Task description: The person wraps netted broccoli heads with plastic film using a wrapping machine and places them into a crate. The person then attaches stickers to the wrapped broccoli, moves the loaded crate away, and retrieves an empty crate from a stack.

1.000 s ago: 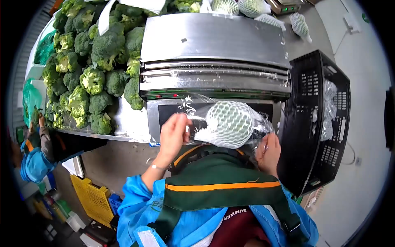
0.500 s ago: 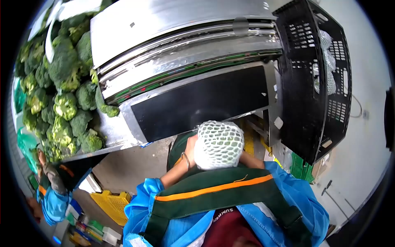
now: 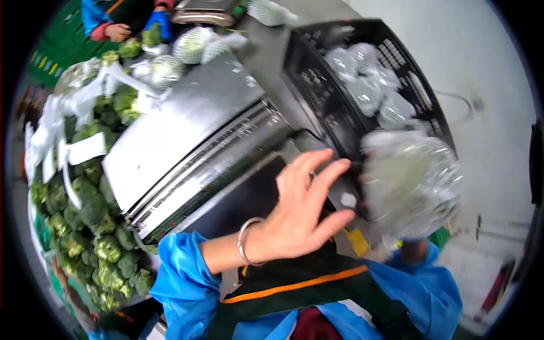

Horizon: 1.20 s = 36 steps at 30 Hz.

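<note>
My left hand [image 3: 294,218], with a bangle at its wrist, is held out in mid-air with fingers spread and nothing in them. To its right, my right hand [image 3: 416,249] grips a film-wrapped broccoli [image 3: 413,184], blurred and shiny, at the near edge of the black crate [image 3: 328,105]. Most of that hand is hidden behind the bundle. Inside the crate lie several clear-wrapped, netted bundles [image 3: 365,93]. Below and left of my left hand is the dark plate of the steel wrapping machine [image 3: 181,136].
Loose broccoli heads [image 3: 96,226] are heaped on the left. Netted heads [image 3: 167,71] lie behind the machine, near a scale [image 3: 207,11]. A co-worker's hand [image 3: 118,32] and blue-gloved hand are at the far side; another person's arm [image 3: 73,297] is at lower left.
The view has turned right toward the crate. Both hands were together at the netted broccoli; my left hand has let go, and my right hand has carried the bundle right, now in film.
</note>
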Tool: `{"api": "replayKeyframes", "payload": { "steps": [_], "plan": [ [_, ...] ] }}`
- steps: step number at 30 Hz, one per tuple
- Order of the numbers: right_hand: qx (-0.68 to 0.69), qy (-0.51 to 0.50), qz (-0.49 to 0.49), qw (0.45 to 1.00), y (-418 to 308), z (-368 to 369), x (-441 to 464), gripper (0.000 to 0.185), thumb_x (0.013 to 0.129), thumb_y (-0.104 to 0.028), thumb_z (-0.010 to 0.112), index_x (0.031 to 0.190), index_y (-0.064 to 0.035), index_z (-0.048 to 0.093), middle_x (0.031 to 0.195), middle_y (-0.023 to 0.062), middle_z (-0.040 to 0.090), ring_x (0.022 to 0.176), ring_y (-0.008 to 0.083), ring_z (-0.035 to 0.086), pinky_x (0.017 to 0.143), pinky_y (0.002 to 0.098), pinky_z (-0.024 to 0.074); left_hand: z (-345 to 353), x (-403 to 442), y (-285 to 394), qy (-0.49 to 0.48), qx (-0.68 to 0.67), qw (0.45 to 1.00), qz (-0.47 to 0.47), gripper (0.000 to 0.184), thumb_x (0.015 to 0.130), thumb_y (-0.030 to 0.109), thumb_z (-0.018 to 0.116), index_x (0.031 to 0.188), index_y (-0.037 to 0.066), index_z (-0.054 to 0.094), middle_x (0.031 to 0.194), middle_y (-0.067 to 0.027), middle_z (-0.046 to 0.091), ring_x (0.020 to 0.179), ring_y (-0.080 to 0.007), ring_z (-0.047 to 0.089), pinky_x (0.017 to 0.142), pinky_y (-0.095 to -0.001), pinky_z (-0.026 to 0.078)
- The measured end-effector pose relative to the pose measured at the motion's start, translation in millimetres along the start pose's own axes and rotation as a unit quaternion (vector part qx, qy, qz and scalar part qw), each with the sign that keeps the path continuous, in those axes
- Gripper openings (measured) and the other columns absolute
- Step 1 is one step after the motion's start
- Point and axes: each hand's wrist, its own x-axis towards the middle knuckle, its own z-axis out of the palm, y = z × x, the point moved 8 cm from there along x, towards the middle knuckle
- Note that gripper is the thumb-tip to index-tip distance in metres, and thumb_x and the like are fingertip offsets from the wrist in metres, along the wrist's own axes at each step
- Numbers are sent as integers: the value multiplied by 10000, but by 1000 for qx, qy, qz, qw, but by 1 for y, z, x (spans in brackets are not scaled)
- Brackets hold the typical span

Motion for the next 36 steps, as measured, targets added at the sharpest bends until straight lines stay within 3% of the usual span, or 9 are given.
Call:
{"api": "replayKeyframes", "payload": {
  "steps": [4, 7, 10, 17, 18, 22, 26, 33, 36],
  "plan": [
    [-4, 264, -164, 951, -109, -90, 21, 662, 885, -521, 360, 1378, -92, 253, 1371, 139, 343, 1223, 328, 376, 1010, 500, 303, -104, 34, -95, 127, 251, 956, -80, 459, 733, 176, 632, 1153, 72, 478, 1201, -199, 396, 1131, -364, 374, 963, -435, 283],
    [-433, 155, -160, 874, -114, -207, 42, 614, 882, -493, 370, 1321, -64, 350, 1295, 122, 436, 1166, 288, 439, 965, 452, 372, -198, 65, -205, 171, 271, 930, -178, 438, 741, 195, 616, 1131, 31, 502, 1118, -194, 479, 1019, -319, 491, 879, -373, 403],
    [34, 294, 63, 953, -53, -238, 109, 503, 883, -444, 378, 1256, -116, 452, 1219, 68, 512, 1129, 266, 467, 949, 422, 385, -245, 102, -304, 108, 274, 893, -340, 489, 729, 246, 618, 1124, -28, 524, 1038, -235, 576, 933, -338, 576, 833, -357, 451],
    [-43, 469, -106, 876, -71, -328, 124, 500, 858, -404, 379, 1189, -44, 484, 1153, 105, 547, 1008, 262, 552, 866, 381, 448, -162, 197, -446, -162, 349, 841, -380, 1148, 523, 546, 759, 1389, 71, 175, 1290, -306, 370, 1201, -385, 394, 997, -365, 340],
    [-42, 474, -115, 872, -72, -333, 121, 497, 858, -401, 386, 1190, -43, 483, 1157, 104, 544, 1014, 262, 549, 868, 382, 447, -151, 198, -442, -180, 478, 777, -368, 1009, 532, 478, 758, 1350, 89, 314, 1238, -268, 456, 1154, -360, 457, 970, -351, 372],
    [-27, 460, -144, 876, -70, -347, 119, 502, 855, -389, 418, 1210, -37, 469, 1179, 112, 528, 1039, 273, 535, 867, 383, 442, -210, 191, -473, 24, 223, 891, -394, 640, 558, 255, 700, 1151, 59, 564, 1020, -139, 629, 914, -239, 607, 838, -309, 454],
    [-13, 430, -111, 896, -67, -323, 129, 522, 852, -401, 416, 1228, -42, 456, 1179, 121, 527, 1045, 282, 526, 876, 377, 432, -252, 142, -373, 284, -301, 848, -331, 471, 742, 79, 646, 1183, 39, 487, 1028, -98, 609, 927, -196, 604, 763, -312, 503],
    [-462, 433, -115, 766, -164, -331, 90, 497, 850, -279, 501, 1272, -30, 420, 1226, 112, 504, 1124, 224, 470, 966, 348, 349, -249, -56, -250, 366, -310, 809, -339, 389, 854, 150, 588, 1196, 4, 475, 1077, -80, 588, 942, -157, 590, 793, -288, 496],
    [-504, 303, -268, 763, -170, -107, 129, 384, 876, -145, 487, 1224, 15, 469, 1223, 114, 506, 1150, 205, 453, 1002, 310, 301, -245, -131, -250, 359, -196, 809, -423, 387, 851, 213, 606, 1150, -16, 522, 1048, -60, 595, 893, -116, 567, 758, -256, 469]
  ]
}}
